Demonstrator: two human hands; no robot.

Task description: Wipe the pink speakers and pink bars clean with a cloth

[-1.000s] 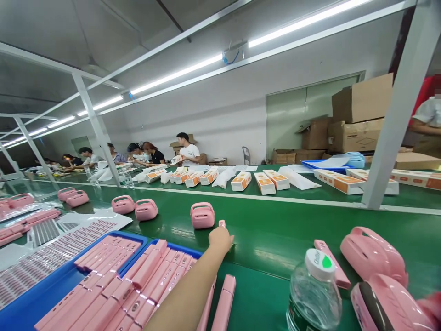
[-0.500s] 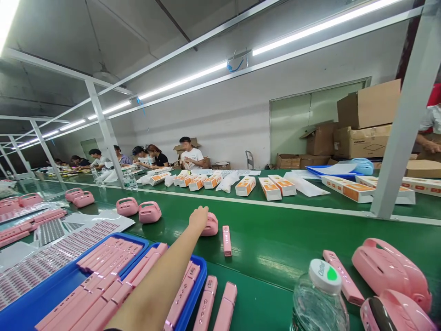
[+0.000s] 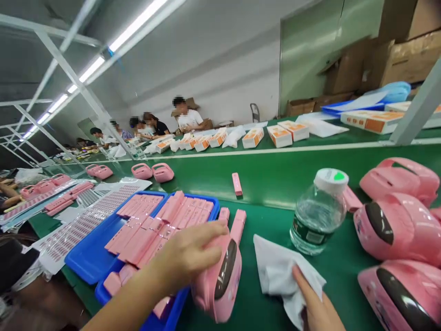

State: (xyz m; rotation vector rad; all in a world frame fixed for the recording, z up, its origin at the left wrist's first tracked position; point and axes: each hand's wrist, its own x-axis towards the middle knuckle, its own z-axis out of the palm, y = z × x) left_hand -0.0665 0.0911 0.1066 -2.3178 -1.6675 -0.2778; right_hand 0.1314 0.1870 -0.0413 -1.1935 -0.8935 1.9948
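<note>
My left hand [image 3: 195, 253] grips a pink rounded device [image 3: 220, 280] with a dark oval window, held above the green table by the blue trays. In my right hand [image 3: 315, 301], at the lower right, is a crumpled white cloth [image 3: 280, 269]. Long pink pieces [image 3: 148, 234] are piled in the blue trays [image 3: 93, 250]. Two more long pieces [image 3: 238, 225] lie beside the trays, partly behind the held device. A single pink piece [image 3: 237, 184] rests further back on the green surface.
A clear bottle [image 3: 319, 214] with a white cap stands right of centre. More pink devices [image 3: 399, 225] sit at the right edge. Printed sheets [image 3: 89, 225] lie on the left. Orange-white boxes [image 3: 253, 137] line the far side, where people are seated.
My left hand has drawn back towards me with the pink device from the far belt. My right hand and the white cloth have come into view. The camera has tilted down.
</note>
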